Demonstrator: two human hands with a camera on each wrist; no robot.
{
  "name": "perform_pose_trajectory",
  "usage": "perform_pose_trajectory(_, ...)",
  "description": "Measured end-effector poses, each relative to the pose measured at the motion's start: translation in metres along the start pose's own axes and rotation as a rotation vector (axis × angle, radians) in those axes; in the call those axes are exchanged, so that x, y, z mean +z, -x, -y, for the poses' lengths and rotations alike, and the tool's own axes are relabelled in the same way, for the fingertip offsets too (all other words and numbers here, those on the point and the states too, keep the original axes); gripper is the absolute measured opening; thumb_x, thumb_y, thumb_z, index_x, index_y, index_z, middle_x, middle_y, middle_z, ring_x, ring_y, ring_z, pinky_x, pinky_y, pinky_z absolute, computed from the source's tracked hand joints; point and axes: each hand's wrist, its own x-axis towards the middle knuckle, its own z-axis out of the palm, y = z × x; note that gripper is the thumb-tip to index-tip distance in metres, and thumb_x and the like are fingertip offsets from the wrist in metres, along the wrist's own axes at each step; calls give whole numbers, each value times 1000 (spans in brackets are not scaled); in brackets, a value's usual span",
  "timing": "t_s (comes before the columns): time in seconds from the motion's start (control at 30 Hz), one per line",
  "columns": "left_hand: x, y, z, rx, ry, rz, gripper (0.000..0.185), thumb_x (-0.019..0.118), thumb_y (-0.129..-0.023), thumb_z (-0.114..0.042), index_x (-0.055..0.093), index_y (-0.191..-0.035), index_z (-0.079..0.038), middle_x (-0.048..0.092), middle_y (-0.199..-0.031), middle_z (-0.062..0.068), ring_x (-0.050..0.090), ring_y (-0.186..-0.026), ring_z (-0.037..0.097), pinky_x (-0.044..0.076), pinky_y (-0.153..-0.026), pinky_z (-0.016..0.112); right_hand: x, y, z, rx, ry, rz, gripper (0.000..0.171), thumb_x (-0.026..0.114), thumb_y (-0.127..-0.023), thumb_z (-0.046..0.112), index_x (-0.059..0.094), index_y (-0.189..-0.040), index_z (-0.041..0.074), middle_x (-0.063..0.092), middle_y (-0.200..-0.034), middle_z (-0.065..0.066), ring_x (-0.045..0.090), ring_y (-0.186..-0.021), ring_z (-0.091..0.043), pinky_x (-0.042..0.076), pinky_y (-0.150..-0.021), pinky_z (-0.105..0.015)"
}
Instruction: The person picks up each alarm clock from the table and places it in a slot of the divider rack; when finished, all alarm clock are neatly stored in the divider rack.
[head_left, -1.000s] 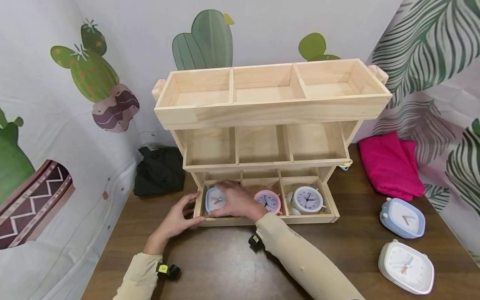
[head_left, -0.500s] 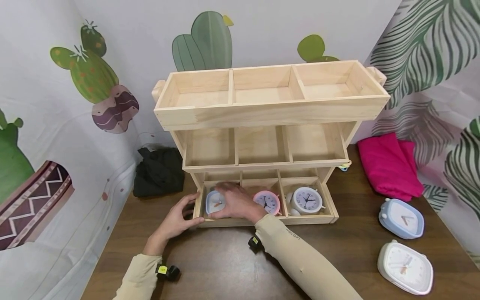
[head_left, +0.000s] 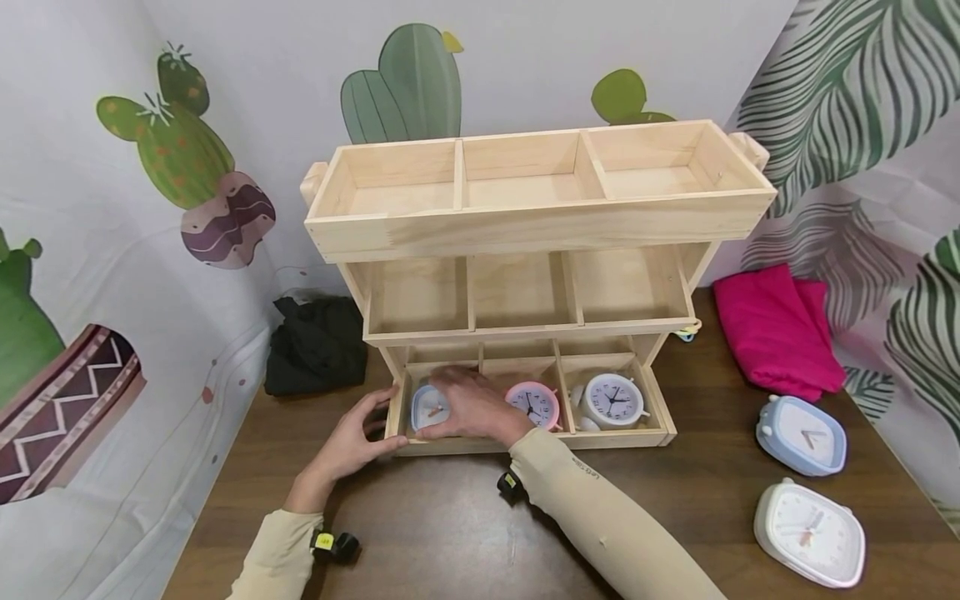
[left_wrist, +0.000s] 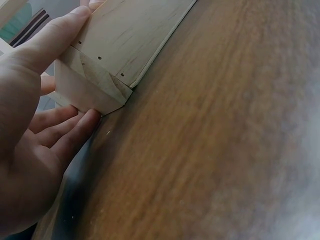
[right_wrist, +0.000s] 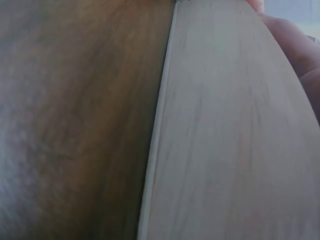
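A tiered wooden shelf (head_left: 540,229) stands on the table, each tier split into three compartments. My right hand (head_left: 476,406) reaches into the bottom tier's left compartment and holds a blue alarm clock (head_left: 429,407) by its right side, covering part of it. My left hand (head_left: 352,442) grips that tier's left front corner. The left wrist view shows its thumb along the front board (left_wrist: 135,30) and its fingers against the side. A round pink alarm clock (head_left: 534,406) sits in the middle compartment, a round white alarm clock (head_left: 615,400) in the right one.
On the table's right side lie another blue alarm clock (head_left: 806,435) and a white alarm clock (head_left: 813,533). A bright pink cloth (head_left: 776,333) lies behind them. A black cloth (head_left: 315,346) is left of the shelf. The upper tiers' compartments hold nothing.
The right hand and the blue alarm clock have sunk slightly in the left compartment. My left hand keeps its place at the corner.
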Motion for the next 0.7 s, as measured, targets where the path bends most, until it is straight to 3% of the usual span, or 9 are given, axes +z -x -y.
perform_pose_trajectory(0.47,1,1,0,0,2,-7,77,82,-79,-8,40,-141,6,43,-143,25,48,-126,43,50,-95,56,-2,1,1,-41,22,-6,95,64,-75,75,47,-145,11,47,-147,-7,39,-139,-26,32,-116,-46)
perform_pose_trajectory(0.7,1,0,0,1,-8,-5,77,81,-79,-9,40,-142,6,43,-143,25,48,-126,43,50,-95,56,-4,1,2,-14,9,4,97,64,-75,75,45,-145,11,44,-150,-9,39,-139,-28,32,-116,-46)
